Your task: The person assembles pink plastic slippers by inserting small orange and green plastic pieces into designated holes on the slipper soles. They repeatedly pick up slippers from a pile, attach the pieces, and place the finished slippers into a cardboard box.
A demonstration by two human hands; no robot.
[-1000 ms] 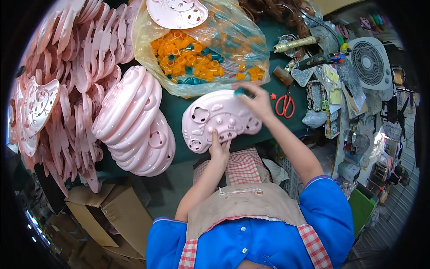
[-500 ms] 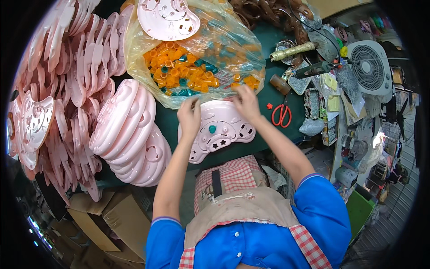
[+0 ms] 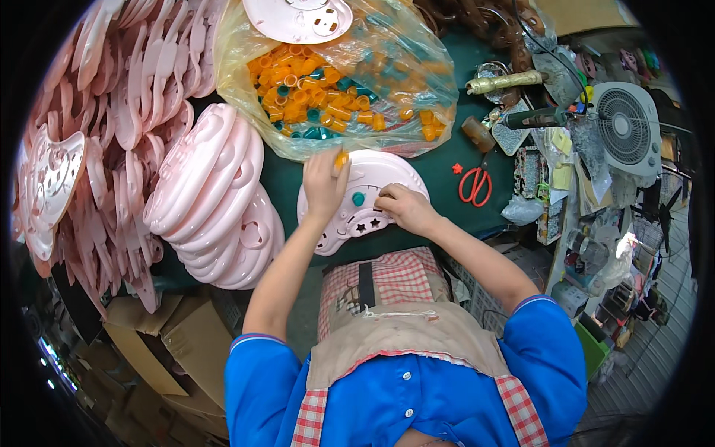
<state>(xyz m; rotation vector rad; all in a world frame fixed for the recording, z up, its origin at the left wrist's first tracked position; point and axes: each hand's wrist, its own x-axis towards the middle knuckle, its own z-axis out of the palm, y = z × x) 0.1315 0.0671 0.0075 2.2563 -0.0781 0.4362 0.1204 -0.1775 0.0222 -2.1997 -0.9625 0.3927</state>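
A pale pink plastic panel (image 3: pixel 380 167) with a curved outline and small cut-outs, some star-shaped, lies before me on the green table. One teal cap (image 3: pixel 358 199) sits in it. Over the panel's upper left part, my left hand (image 3: pixel 325 186) pinches an orange cap (image 3: pixel 341 159). My right hand (image 3: pixel 408 210) is closed, its fingertips down at the panel right of the teal cap; whatever they hold is hidden. Just beyond lies an open clear plastic bag (image 3: pixel 232 82) holding many orange caps (image 3: pixel 309 89) and some teal ones.
Another pink panel (image 3: pixel 283 24) rests on the bag. Stacked pink shells (image 3: pixel 205 179) and a tall heap of pink parts (image 3: pixel 160 74) fill the left. To the right are red-handled scissors (image 3: pixel 474 188), a brown bottle (image 3: pixel 477 135) and a grey fan (image 3: pixel 627 123). A cardboard box (image 3: pixel 201 343) stands lower left.
Both hands have come back from the bag's near edge. My left hand now shows an orange cap above the panel; my right hand has moved down onto the panel.
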